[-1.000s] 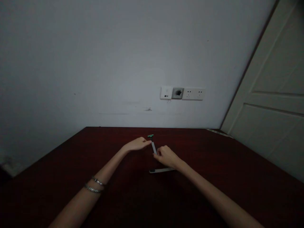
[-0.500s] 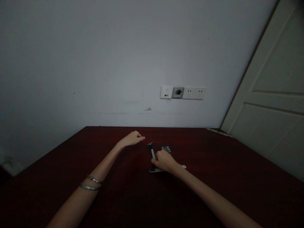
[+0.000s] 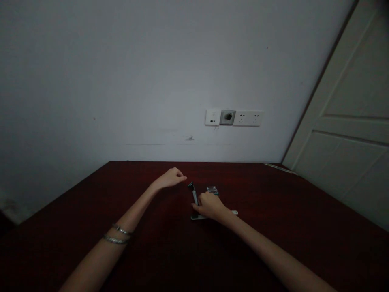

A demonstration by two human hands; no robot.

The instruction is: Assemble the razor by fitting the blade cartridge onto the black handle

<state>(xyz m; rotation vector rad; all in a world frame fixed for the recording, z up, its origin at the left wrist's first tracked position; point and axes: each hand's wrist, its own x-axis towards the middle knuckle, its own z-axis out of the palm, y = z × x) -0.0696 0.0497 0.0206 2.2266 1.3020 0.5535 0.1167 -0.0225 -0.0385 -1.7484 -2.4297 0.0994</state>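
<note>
My right hand (image 3: 209, 206) is closed round the lower end of a razor (image 3: 193, 194) with a pale handle and a dark head, which points away from me just above the dark red table (image 3: 170, 251). Under that hand lies a flat white strip (image 3: 212, 215), partly hidden. A small clear blister pack (image 3: 212, 189) lies just beyond the right hand. My left hand (image 3: 170, 178) hovers to the left of the razor head, fingers loosely curled with the tips pinched together, and I cannot make out anything in it. Two silver bangles (image 3: 118, 235) sit on my left wrist.
A white wall rises behind the table, with a row of sockets and a grey plate (image 3: 233, 118) on it. A pale panelled door (image 3: 349, 134) stands at the right. A thin light strip (image 3: 279, 168) lies at the table's far right corner.
My left hand has let go of the razor's upper end and drawn back to the left. My right hand has lowered the razor toward the table. The blister pack has come into view.
</note>
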